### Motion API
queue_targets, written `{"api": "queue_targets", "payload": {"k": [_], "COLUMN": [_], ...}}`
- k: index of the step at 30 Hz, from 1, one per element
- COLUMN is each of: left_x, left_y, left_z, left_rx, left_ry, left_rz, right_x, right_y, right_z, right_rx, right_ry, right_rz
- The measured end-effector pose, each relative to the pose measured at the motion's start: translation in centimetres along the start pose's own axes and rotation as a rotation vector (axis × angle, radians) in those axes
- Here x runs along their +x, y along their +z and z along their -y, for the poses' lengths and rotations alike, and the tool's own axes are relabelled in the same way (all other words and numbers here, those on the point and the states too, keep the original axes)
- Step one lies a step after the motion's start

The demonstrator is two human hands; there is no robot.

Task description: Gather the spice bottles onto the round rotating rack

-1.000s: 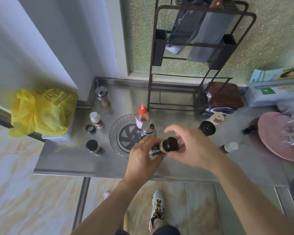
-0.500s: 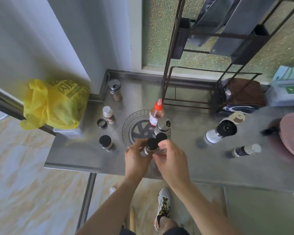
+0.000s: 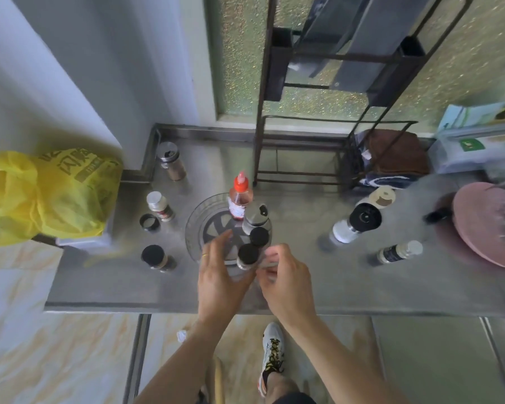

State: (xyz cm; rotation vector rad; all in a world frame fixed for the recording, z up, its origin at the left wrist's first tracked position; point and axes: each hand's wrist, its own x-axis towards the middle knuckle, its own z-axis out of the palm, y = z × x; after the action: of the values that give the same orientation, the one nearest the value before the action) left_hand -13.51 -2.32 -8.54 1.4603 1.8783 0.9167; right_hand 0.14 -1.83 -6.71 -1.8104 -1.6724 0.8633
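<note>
Both hands' grip cupping black-capped bottle (image 3: 247, 256) on rack (image 3: 196, 217).

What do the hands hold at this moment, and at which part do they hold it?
The left hand grips a black-capped spice jar by its side, just under the cap, at the near edge of the round rack. The right hand seems to touch the jar; this is unclear.

A home kitchen: a stainless-steel tabletop (image 3: 303, 290) under a frosted window (image 3: 239, 68), scattered spice bottles (image 3: 161, 206), a dark metal knife rack (image 3: 347, 51), marbled floor tiles (image 3: 56, 354).
</note>
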Motion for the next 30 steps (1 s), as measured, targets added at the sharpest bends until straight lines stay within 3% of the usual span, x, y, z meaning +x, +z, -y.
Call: {"api": "queue_targets", "payload": {"k": [4,7,9,12,15,18,21,25,30], "left_x": [-2.2,-2.1,-0.9,1.5,3.5,4.4,4.7,4.0,1.1], "left_y": [-1.1,2.4,6.4,13.1,18.2,21.4,23.2,23.2,19.0], "left_z": [-6.0,-10.3,-12.3,-14.1,-15.1,-15.0,-14.7,-14.5,-15.1], "left_rx": [0.037,0.027,-0.018,-0.057,-0.063,-0.047,-0.041,-0.054,-0.074], "left_ry": [0.368,0.551,0.461,0.279,0.179,0.106,0.059,0.049,0.047], "left_rz": [-0.109,0.097,0.284,0.379,0.374,0.368,0.310,0.260,0.219], "right_x": [0.4,1.2,2.5,5.0,6.6,7.2,7.4,7.1,4.6], "right_y": [-4.9,-10.4,-13.7,-17.6,-20.9,-21.9,-20.8,-19.7,-20.5], "right_z": [-2.7,-5.9,-7.4,-8.9,-11.5,-15.4,-18.7,-19.7,-16.1], "right_rx": [0.029,-0.007,-0.060,-0.237,-0.406,-0.415,-0.350,-0.300,-0.282], "right_ry": [0.110,0.178,0.187,0.180,0.232,0.392,0.435,0.411,0.302], "right_rz": [-0.095,-0.257,-0.367,-0.480,-0.490,-0.300,-0.129,-0.215,-0.228]}}
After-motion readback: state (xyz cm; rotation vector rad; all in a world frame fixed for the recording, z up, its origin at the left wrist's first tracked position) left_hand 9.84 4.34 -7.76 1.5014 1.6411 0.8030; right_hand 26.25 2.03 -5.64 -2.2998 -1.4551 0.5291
